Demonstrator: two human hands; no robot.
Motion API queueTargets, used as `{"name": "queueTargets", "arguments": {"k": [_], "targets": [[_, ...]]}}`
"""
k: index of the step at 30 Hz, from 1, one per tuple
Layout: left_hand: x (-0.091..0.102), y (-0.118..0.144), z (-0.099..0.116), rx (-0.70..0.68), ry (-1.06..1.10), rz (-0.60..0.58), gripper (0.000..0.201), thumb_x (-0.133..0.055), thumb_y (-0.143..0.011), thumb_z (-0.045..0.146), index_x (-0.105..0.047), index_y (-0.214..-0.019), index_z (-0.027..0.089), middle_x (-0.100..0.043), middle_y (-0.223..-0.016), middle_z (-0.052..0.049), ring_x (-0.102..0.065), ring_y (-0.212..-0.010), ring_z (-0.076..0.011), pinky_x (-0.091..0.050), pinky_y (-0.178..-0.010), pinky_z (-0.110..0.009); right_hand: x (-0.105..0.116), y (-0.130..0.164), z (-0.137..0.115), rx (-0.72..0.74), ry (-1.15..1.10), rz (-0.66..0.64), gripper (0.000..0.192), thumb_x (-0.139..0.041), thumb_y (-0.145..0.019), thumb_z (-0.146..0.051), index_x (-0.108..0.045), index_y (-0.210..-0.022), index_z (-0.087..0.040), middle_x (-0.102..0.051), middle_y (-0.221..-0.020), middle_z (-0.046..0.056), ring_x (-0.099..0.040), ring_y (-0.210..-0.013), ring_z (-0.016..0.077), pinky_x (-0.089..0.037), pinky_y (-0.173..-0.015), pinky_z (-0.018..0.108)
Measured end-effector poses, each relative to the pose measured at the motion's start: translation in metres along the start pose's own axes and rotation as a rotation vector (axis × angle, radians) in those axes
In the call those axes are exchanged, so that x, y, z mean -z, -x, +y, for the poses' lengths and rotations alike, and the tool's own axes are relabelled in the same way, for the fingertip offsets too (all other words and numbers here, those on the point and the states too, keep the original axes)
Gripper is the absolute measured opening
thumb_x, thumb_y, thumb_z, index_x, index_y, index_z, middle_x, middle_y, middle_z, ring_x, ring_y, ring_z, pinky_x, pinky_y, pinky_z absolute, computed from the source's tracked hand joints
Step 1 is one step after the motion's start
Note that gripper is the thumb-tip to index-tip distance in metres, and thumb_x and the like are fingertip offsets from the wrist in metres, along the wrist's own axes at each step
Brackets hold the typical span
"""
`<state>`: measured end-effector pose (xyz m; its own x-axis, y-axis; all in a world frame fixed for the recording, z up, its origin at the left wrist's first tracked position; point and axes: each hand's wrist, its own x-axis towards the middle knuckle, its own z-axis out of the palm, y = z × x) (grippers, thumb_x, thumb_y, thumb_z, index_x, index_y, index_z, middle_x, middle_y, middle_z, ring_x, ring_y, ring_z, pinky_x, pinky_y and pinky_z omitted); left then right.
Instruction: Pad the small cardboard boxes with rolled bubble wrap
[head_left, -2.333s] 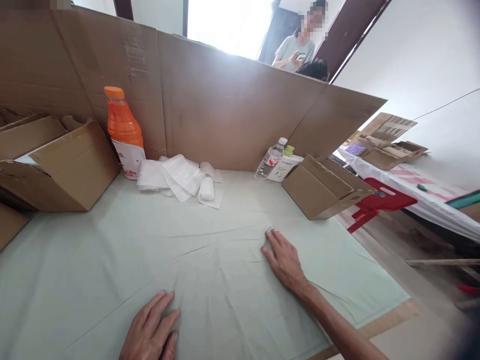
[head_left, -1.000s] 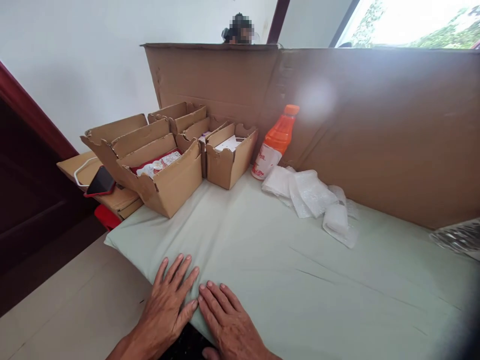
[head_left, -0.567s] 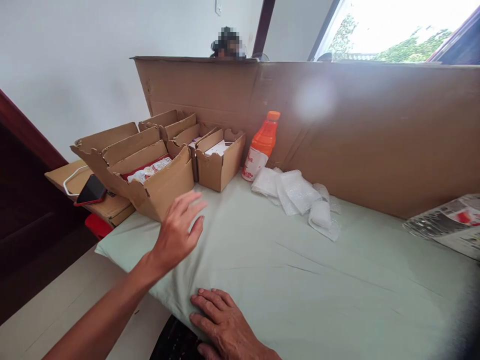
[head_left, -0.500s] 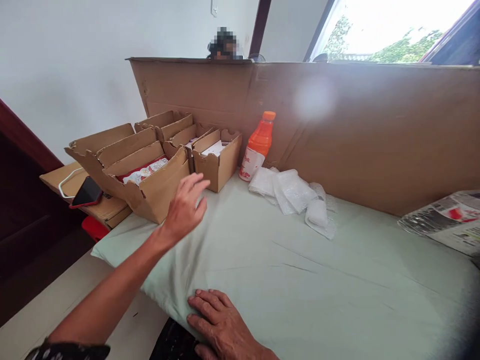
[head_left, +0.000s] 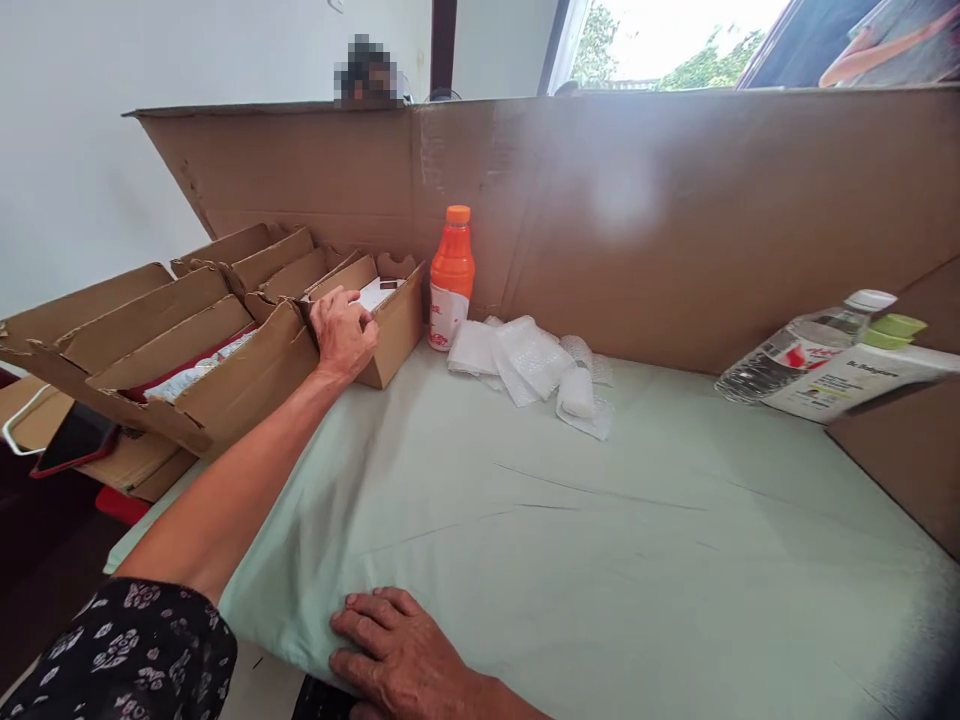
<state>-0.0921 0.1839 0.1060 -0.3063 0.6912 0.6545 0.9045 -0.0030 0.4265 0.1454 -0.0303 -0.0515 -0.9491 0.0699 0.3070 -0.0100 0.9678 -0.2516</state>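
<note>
My left hand (head_left: 343, 335) is at the near edge of a narrow cardboard box (head_left: 397, 330). Its fingers are loosely bent and a little apart over the rim, with nothing visible in them. White cards or papers (head_left: 373, 294) lie inside that box. Beside it on the left stands a larger cardboard box (head_left: 247, 385) with white and red wrapped items (head_left: 202, 372) in it. My right hand (head_left: 409, 650) rests flat, fingers spread, on the pale green cloth (head_left: 600, 560) at the near edge of the table.
An orange bottle (head_left: 451, 280) stands right of the boxes, beside several bubble-wrap pouches (head_left: 532, 360). A tall cardboard panel (head_left: 675, 230) runs along the back. A clear plastic bottle (head_left: 810, 340) lies tilted at the right. At far left is a phone (head_left: 79, 437). A person is behind the panel.
My left hand has moved forward, from above the cloth beside the larger box to the rim of the narrow box. The view has turned right. My right hand stays flat on the cloth.
</note>
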Motion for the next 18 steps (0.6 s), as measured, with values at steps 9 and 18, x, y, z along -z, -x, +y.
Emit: {"name": "queueTargets", "arguments": {"k": [9, 18], "targets": [[0.106, 0.136, 0.026, -0.399, 0.119, 0.101, 0.012, -0.066, -0.079, 0.01, -0.059, -0.076, 0.02, -0.06, -0.142, -0.012, -0.05, -0.14, -0.0345, -0.04, -0.114, -0.057, 0.007, 0.001, -0.001, -0.038, -0.124, -0.053, 0.04, -0.062, -0.093, -0.042, -0.064, -0.124, -0.017, -0.056, -0.15, 0.008, -0.044, -0.14, 0.0246, -0.038, -0.111, 0.04], [0.155, 0.237, 0.003, -0.105, 0.263, 0.332, 0.033, -0.072, -0.078, 0.011, -0.064, -0.106, 0.026, -0.05, -0.153, -0.007, -0.052, -0.139, -0.0314, -0.045, -0.113, -0.055, 0.037, -0.007, -0.006, -0.187, -0.389, -0.129, 0.041, -0.064, -0.091, -0.036, -0.065, -0.128, -0.018, -0.058, -0.148, 0.007, -0.045, -0.14, 0.0238, -0.035, -0.114, 0.042]]}}
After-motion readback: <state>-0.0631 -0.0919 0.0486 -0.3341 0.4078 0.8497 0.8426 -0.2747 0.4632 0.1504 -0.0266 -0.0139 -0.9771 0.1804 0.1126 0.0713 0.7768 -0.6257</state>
